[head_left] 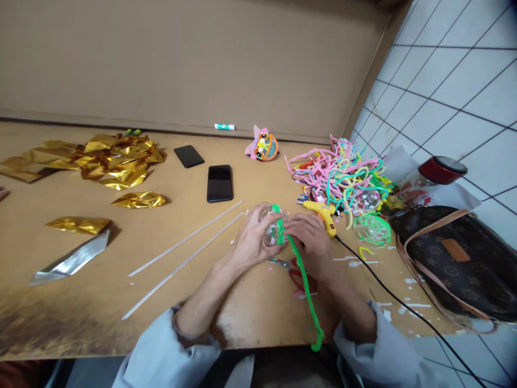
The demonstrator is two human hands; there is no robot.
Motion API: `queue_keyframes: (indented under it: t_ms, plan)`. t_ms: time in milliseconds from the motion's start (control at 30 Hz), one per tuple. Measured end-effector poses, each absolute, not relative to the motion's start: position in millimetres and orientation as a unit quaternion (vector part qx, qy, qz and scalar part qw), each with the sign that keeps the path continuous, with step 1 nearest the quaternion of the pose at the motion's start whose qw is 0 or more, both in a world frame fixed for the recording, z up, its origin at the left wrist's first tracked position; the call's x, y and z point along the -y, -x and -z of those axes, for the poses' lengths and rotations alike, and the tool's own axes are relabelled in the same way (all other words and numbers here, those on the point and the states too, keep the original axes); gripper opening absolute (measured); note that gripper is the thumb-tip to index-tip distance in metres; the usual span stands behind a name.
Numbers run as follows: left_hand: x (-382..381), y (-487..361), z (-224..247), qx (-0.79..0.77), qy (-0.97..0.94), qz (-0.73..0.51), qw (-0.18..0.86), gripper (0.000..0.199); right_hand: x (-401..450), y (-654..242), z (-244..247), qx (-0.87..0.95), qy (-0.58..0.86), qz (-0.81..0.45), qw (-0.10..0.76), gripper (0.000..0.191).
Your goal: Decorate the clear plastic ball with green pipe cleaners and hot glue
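Note:
Between my hands is a clear plastic ball [271, 233] with bright green fuzzy stem wound over its middle. My left hand [252, 237] is wrapped round the ball's left side. On the right, the fingers of my right hand [309, 240] pinch the green pipe cleaner [302, 275] against the ball, and its long tail hangs down toward the table's front edge. Red-handled scissors [301, 280] lie partly under my right hand. Just beyond that hand lies a yellow glue gun [323, 213].
Colourful pipe cleaners [331, 172] are heaped at the right, near a green-wound ball [374, 230] and a brown handbag [456, 258]. Two phones [220, 184], clear sticks [183, 264], gold foil [121, 156] and a decorated ball [264, 145] lie about. The glue gun's cord [388, 283] crosses the right side.

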State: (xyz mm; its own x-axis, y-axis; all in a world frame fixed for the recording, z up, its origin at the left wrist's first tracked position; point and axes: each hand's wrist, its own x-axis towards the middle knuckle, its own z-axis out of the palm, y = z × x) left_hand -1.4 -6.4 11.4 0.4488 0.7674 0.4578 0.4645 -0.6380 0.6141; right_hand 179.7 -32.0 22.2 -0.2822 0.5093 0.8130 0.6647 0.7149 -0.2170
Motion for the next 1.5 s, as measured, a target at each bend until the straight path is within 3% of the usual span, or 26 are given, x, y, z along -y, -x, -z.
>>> queue_keyframes:
  t_ms: [567,933,1100,1233,1333,1500]
  plan:
    - [6,1,-8,-0.378,-0.827,-0.366,0.199,0.064,18,-188,-32,0.811,0.384,-0.131,0.422,0.003]
    - [7,1,-11,-0.382,-0.831,-0.358,0.190,0.056,17,-184,-33,0.801,0.408,-0.078,0.431,0.004]
    - [6,2,-11,-0.386,-0.829,-0.355,0.196,0.061,19,-183,-27,0.800,0.412,-0.051,0.433,0.023]
    - [6,2,-10,-0.381,-0.829,-0.358,0.198,0.061,19,-182,-17,0.800,0.399,-0.006,0.448,0.010]
    - [5,2,-8,-0.380,-0.826,-0.362,0.203,0.062,21,-182,-15,0.788,0.403,0.018,0.466,0.011]
    - [5,2,-8,-0.374,-0.828,-0.364,0.205,0.063,22,-186,-17,0.810,0.412,0.002,0.418,0.012]
